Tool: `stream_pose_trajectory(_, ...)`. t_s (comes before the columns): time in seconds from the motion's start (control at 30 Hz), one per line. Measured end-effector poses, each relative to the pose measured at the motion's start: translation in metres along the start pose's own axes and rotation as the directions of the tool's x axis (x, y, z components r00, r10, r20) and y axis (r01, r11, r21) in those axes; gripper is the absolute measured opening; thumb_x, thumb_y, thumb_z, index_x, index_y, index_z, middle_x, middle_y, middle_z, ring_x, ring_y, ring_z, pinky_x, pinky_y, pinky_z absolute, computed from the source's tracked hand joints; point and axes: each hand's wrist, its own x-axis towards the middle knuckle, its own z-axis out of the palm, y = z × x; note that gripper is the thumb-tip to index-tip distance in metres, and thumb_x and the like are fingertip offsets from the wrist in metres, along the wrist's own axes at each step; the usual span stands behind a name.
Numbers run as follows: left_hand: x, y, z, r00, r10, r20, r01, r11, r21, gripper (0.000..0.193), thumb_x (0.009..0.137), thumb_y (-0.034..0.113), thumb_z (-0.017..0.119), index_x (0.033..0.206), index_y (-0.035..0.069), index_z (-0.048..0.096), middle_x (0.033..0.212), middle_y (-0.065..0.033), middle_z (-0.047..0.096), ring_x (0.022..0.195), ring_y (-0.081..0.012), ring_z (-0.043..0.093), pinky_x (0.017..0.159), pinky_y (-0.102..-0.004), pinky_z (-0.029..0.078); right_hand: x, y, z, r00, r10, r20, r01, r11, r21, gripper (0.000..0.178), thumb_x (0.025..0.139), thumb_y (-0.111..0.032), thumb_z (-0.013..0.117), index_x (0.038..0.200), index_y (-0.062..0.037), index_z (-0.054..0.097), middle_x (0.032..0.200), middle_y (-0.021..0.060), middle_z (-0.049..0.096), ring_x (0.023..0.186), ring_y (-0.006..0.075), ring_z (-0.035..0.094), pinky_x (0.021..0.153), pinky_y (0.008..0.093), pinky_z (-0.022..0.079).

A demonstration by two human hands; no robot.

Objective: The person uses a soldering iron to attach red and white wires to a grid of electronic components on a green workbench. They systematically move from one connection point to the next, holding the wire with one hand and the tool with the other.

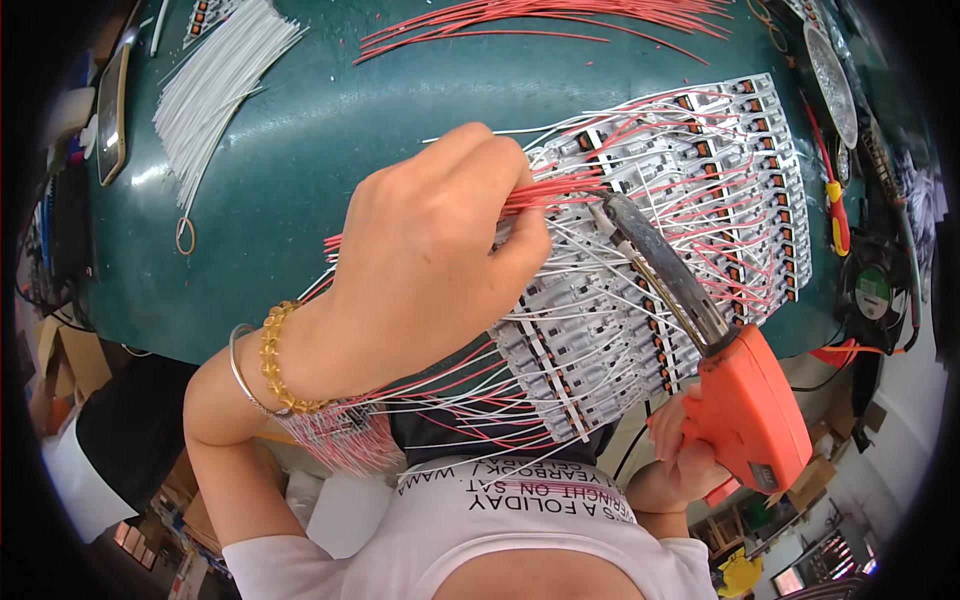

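My left hand (435, 225) pinches a bundle of red wires (562, 188), their ends pointing right over a panel of small circuit boards (595, 340). Many white and red wires trail from the panel, some hanging over the table's near edge. My right hand (682, 450) grips an orange soldering gun (758, 410) by its handle, its fingers partly hidden behind the body. The gun's dark metal barrel (660, 255) slants up and left across the boards. Its tip lies close by the ends of the red wires; whether they touch I cannot tell.
White wires (215, 100) lie bundled on the green table (300, 190) at left, beside a phone (115, 115). Loose red wires (550, 15) lie at the far side. To the right are a red-yellow screwdriver (838, 215), a metal dish (830, 85) and a small fan (873, 292).
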Motion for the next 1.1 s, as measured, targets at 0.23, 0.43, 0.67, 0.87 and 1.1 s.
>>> stream_pose_trajectory(0.23, 0.0, 0.0, -0.002, 1.0, 0.009, -0.023, -0.009, 1.0, 0.01, 0.014, 0.07, -0.002, 0.066, 0.07, -0.001, 0.052, 0.065, -0.0106, 0.049, 0.055, -0.0227, 0.051, 0.051, -0.0309, 0.041, -0.048, 0.064, -0.077, 0.987, -0.159, 0.025, 0.156, 0.903, -0.4, 0.063, 0.082, -0.047, 0.066, 0.103, 0.0103, 0.049, 0.049, -0.0001, 0.045, 0.038, 0.0074, 0.04, 0.036, 0.0213, 0.031)
stream_pose_trajectory(0.43, -0.001, -0.002, -0.001, 1.0, 0.003, -0.026, -0.003, 1.0, 0.002, 0.014, 0.069, -0.002, 0.065, 0.069, -0.001, 0.05, 0.065, -0.0108, 0.049, 0.055, -0.0231, 0.05, 0.051, -0.031, 0.041, -0.028, 0.02, -0.043, 0.994, -0.084, -0.069, 0.052, 0.925, -0.376, 0.068, 0.082, -0.046, 0.066, 0.11, 0.0127, 0.047, 0.048, -0.0008, 0.045, 0.038, 0.0076, 0.039, 0.038, 0.0228, 0.033)
stream_pose_trajectory(0.67, 0.0, 0.001, -0.001, 1.0, -0.002, -0.02, 0.002, 1.0, -0.004, 0.013, 0.07, -0.002, 0.065, 0.07, -0.002, 0.052, 0.064, -0.0109, 0.049, 0.055, -0.0234, 0.05, 0.051, -0.0313, 0.041, -0.008, 0.003, -0.009, 0.995, -0.091, -0.031, 0.09, 0.995, -0.034, 0.068, 0.085, -0.043, 0.064, 0.121, 0.0112, 0.043, 0.048, -0.0017, 0.044, 0.037, 0.0079, 0.039, 0.04, 0.0219, 0.034)
stream_pose_trajectory(0.87, -0.001, -0.003, -0.007, 0.996, 0.071, -0.047, -0.076, 0.988, -0.135, 0.008, 0.075, -0.003, 0.065, 0.08, -0.002, 0.06, 0.078, -0.0077, 0.055, 0.056, -0.0123, 0.047, 0.049, -0.0244, 0.036, 0.002, 0.0, -0.015, 0.986, -0.098, 0.132, 0.088, 0.993, 0.078, 0.068, 0.085, -0.044, 0.064, 0.121, 0.0107, 0.043, 0.048, -0.0012, 0.045, 0.036, 0.0085, 0.038, 0.039, 0.0216, 0.032)
stream_pose_trajectory(1.1, -0.001, 0.004, -0.015, 0.995, 0.103, -0.001, -0.103, 0.99, -0.098, 0.012, 0.074, -0.005, 0.067, 0.084, -0.002, 0.061, 0.085, -0.0079, 0.058, 0.059, -0.0087, 0.049, 0.049, -0.0203, 0.037, -0.002, -0.005, -0.011, 0.994, -0.098, 0.038, 0.095, 0.992, 0.089, 0.068, 0.086, -0.044, 0.063, 0.121, 0.0105, 0.044, 0.047, -0.0003, 0.045, 0.035, 0.0087, 0.038, 0.038, 0.0224, 0.032)
